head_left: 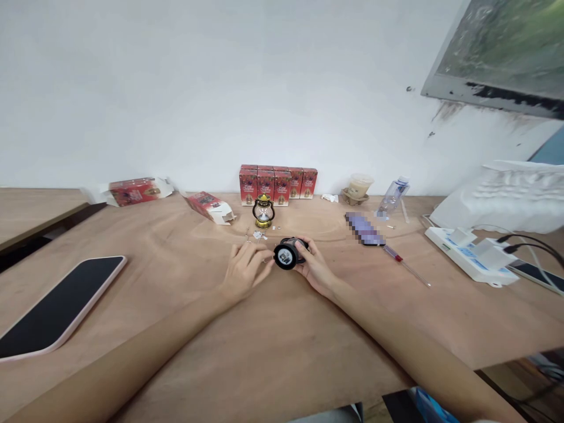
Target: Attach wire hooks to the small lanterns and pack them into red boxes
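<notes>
My right hand (312,264) is wrapped around a small black lantern (285,257). The lantern lies tilted on its side, and its round base with a pale centre faces me. At the base's left edge is my left hand (247,265), its thumb and fingers pinched together. Whatever sits between those fingertips is too small to make out. Just beyond both hands a second lantern (263,212), black and gold with a clear globe, stands upright. Small white scraps (258,235) lie in front of it.
Red boxes (265,187) stand in rows by the wall, with two opened boxes, one nearer (210,207), to their left. A phone (66,302) lies at left. To the right are a screwdriver (405,264), drink cup (359,185), bottle (393,197) and power strip (471,255).
</notes>
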Action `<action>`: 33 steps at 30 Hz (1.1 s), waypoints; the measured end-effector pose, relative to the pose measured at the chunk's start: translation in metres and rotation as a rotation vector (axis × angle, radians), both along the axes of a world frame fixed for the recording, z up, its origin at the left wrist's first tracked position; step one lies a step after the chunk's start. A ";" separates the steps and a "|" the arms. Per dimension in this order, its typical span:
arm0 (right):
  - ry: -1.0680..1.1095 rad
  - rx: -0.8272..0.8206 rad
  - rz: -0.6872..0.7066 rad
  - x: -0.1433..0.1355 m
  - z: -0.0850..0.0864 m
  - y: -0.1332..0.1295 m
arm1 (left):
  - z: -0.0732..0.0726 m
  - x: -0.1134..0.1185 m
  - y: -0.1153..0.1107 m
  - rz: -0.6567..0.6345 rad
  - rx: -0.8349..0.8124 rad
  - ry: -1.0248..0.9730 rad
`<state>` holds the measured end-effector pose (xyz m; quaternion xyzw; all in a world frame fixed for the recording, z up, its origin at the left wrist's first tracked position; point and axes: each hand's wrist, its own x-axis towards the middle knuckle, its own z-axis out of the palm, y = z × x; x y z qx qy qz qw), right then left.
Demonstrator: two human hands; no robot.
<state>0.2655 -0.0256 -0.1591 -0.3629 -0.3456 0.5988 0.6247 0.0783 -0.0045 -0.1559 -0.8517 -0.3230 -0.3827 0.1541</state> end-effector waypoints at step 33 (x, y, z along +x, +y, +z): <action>0.052 -0.022 -0.100 0.001 -0.004 0.004 | 0.005 0.002 0.016 0.250 -0.517 0.066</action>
